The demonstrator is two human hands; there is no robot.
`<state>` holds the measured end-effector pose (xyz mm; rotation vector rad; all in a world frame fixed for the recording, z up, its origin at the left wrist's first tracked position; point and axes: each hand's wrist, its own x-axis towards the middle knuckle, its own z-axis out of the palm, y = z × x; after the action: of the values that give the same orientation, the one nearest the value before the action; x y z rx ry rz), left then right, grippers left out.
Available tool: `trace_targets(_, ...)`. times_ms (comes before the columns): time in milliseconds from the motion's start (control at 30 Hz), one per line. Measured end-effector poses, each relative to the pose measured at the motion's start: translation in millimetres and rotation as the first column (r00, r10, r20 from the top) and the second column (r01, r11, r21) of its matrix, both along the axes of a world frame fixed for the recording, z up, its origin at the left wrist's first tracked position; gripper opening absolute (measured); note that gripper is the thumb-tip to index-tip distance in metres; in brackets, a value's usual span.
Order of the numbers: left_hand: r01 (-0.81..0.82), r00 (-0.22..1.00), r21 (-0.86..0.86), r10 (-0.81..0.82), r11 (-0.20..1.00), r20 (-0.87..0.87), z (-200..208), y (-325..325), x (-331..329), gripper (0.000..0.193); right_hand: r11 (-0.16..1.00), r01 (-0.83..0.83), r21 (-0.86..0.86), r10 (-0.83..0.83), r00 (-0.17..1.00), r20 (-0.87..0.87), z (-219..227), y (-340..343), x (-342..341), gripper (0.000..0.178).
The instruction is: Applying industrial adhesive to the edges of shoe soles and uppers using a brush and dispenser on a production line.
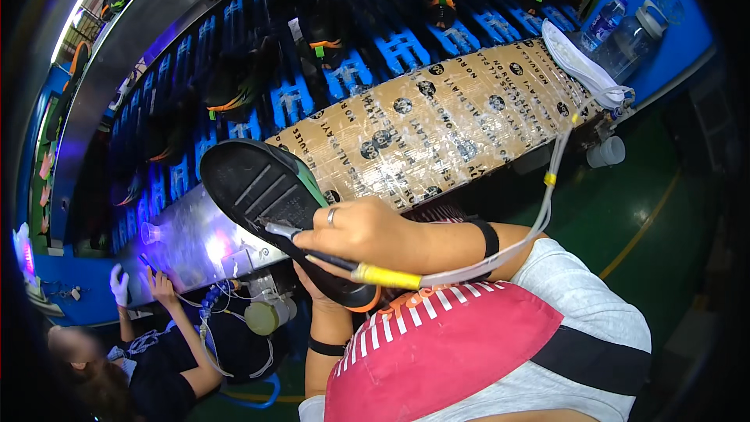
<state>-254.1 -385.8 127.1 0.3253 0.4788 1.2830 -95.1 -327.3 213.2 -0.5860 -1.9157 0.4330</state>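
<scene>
A dark shoe is held tilted in front of me, its black ribbed sole turned up; green shows along its side and orange at its near end. My left hand grips it from beneath, mostly hidden by the shoe. In my right hand, closed and wearing a ring, is a slim black-handled brush with a pale grey tip. That tip touches or lies just over the sole's edge. Yellow tape wraps the handle's end, and clear tubing runs from it past my right forearm.
Taped cardboard covers the bench ledge. Beyond it is a rack of blue slats with several dark shoes. Bottles and a white pad lie far right, a white cup below. At lower left, a co-worker's hand is at the metal ledge.
</scene>
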Motion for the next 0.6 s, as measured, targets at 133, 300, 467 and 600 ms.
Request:
trace_targets(133,0.004,1.0,0.008,-0.004,1.0,0.007,-0.4,2.4,-9.7,0.069,0.982,-0.188,0.034,0.184,0.979,0.084,-1.3,-11.8,-3.4,0.019)
trace_targets(300,0.026,0.999,0.014,-0.027,1.0,0.039,4.7,3.4,-10.8,0.071,0.992,-0.114,-0.048,0.11,0.99,-0.091,-7.3,-14.1,-7.4,0.018)
trace_targets(467,-0.012,0.998,0.22,-0.002,0.975,0.062,12.3,15.6,-5.4,0.056,0.968,-0.249,0.008,0.249,0.968,0.009,-12.9,-19.3,-11.8,0.019)
trace_targets(600,-0.053,0.994,0.235,0.03,0.971,0.101,17.1,18.0,-12.0,0.067,0.928,-0.31,-0.206,0.272,0.943,-0.192,-18.1,-23.6,-9.8,0.02)
